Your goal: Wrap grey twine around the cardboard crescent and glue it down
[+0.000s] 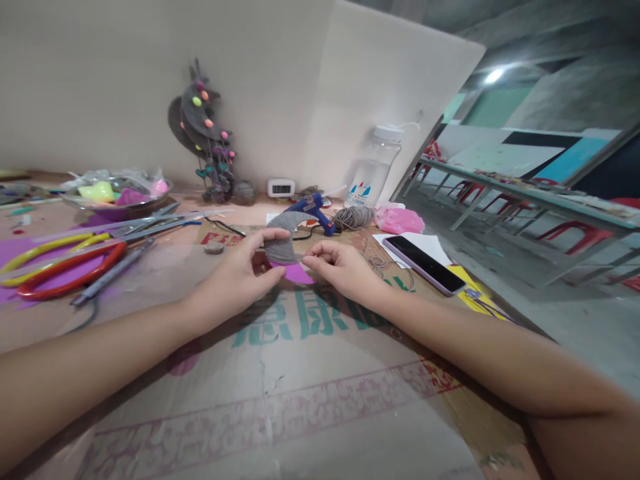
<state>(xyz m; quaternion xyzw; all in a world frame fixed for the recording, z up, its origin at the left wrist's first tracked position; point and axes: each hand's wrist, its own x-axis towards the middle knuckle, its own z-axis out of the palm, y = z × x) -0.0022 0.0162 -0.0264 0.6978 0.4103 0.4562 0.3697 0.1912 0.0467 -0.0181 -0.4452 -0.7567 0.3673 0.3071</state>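
Note:
My left hand (239, 275) is curled round the outer side of a grey crescent (281, 248) that looks wrapped in yarn, fingers above and thumb below. At the crescent's lower tip, my right hand (345, 270) has thumb and forefinger pinched together; whether a loose strand is also between them is too small to tell. A purple piece (300, 273) shows just below the crescent. Behind it lies a blue glue gun (314, 210), next to a bundle of grey cord (354, 217).
Red-handled (75, 275) and yellow-handled (50, 257) tools lie left, before a bowl (117, 208) of bright pieces. A decorated moon ornament (200, 113), small clock (281, 189) and water bottle (375, 167) stand at the back. A phone (425, 265) lies right. Printed cardboard (280, 413) covers the front.

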